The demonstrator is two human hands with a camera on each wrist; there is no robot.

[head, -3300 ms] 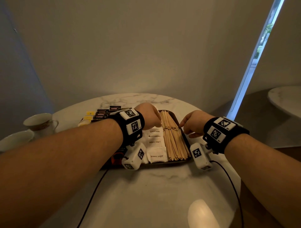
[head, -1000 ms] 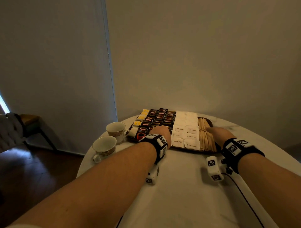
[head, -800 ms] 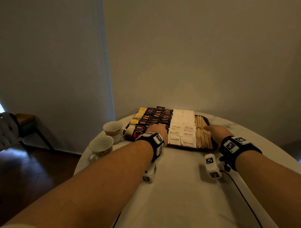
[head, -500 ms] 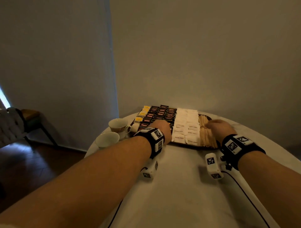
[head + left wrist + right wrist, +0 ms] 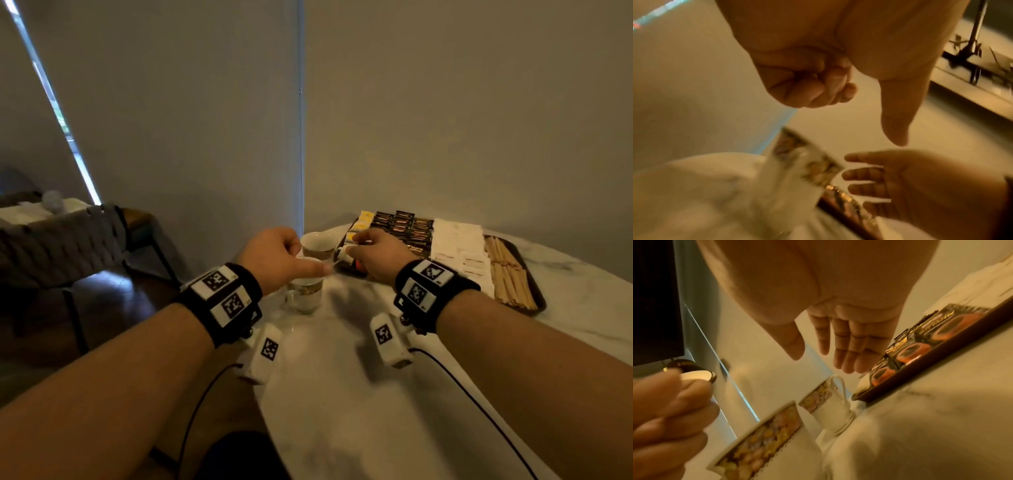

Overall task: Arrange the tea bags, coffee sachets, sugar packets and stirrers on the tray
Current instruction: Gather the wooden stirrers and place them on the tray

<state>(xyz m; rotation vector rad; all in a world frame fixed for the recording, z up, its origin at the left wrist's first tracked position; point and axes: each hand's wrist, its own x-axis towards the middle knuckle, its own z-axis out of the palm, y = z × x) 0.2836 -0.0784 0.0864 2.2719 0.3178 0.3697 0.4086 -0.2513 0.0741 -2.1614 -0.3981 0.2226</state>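
Both hands are now leaving the full tray [image 5: 532,291] toward the cups [image 5: 308,291] at nine o'clock (left hand [image 5: 277,257] curled, empty; right hand [image 5: 376,257] spread, empty), suggesting arranging is done.

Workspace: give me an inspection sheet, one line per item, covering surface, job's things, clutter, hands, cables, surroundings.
Surface: round marble table, pale and veined.
Job's things: dark tray at the table's far side holds yellow tea bags, dark coffee sachets, white sugar packets and wooden stirrers in separate rows.
Clutter: two floral cups stand left of the tray.
Hands: left hand has fingers curled and thumb out, holding nothing, over the nearer cup; right hand is open, fingers straight, at the tray's left end.
Cables: black cable runs from each wrist rig.
Surroundings: grey walls, woven chair at left.
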